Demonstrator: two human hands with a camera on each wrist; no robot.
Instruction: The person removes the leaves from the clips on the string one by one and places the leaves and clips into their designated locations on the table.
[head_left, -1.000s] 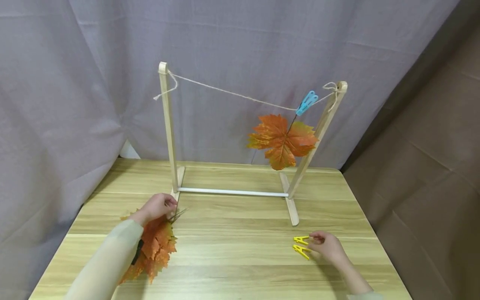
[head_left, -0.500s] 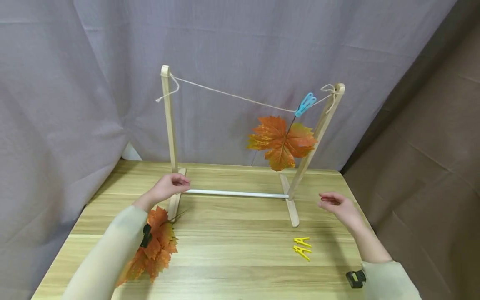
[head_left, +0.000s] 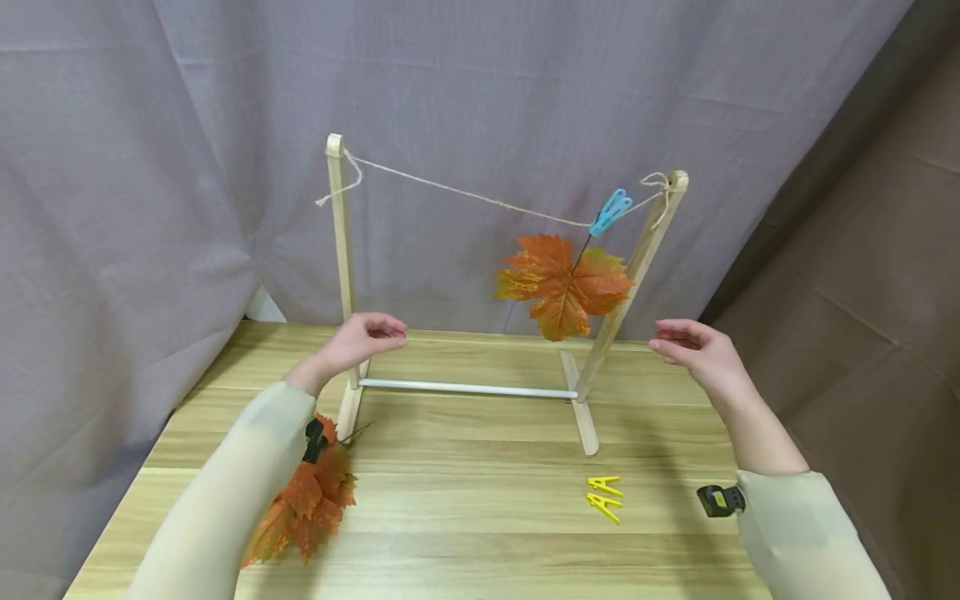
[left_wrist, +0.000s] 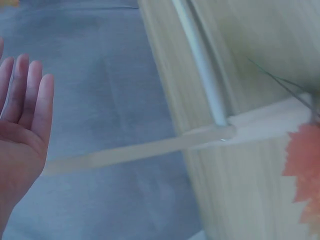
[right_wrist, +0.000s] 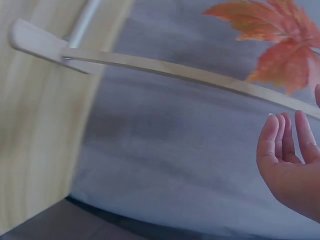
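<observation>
Both hands, left (head_left: 365,336) and right (head_left: 693,347), were spread and held nothing, one beside each post of the rack (head_left: 342,250), apparently placed to grip it.

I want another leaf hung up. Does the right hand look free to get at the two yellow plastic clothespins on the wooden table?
Probably yes: the right hand is empty, and the yellow plastic clothespins lie uncovered just below it, nothing between.
</observation>
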